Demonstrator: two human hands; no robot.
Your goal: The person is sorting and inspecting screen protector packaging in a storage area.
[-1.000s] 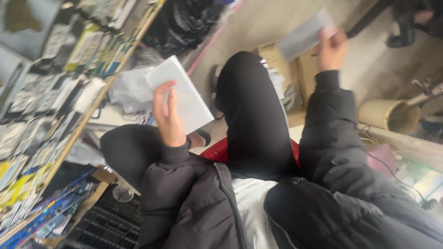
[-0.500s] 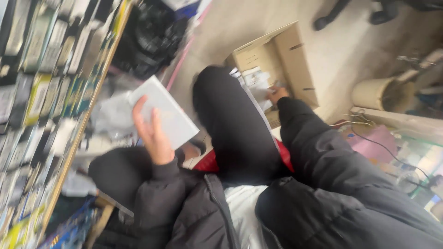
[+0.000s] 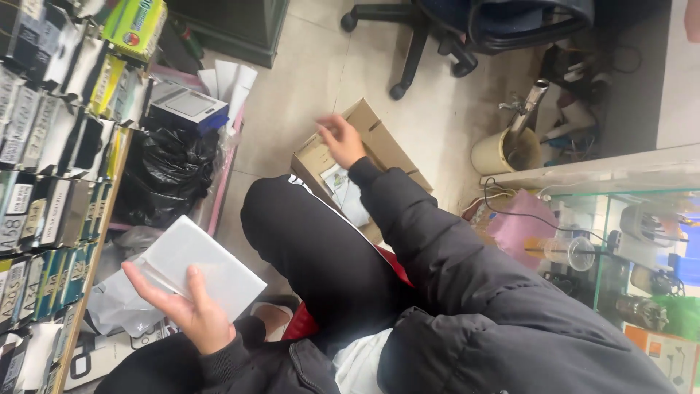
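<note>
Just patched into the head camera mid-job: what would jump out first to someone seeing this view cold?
First, the white flat packet held up in the left hand at lower left, beside a rack of small packaged goods along the left edge. Next, the right hand reaching out over an open cardboard box on the floor, past the raised knee in black trousers. A black office chair stands at the top.
</note>
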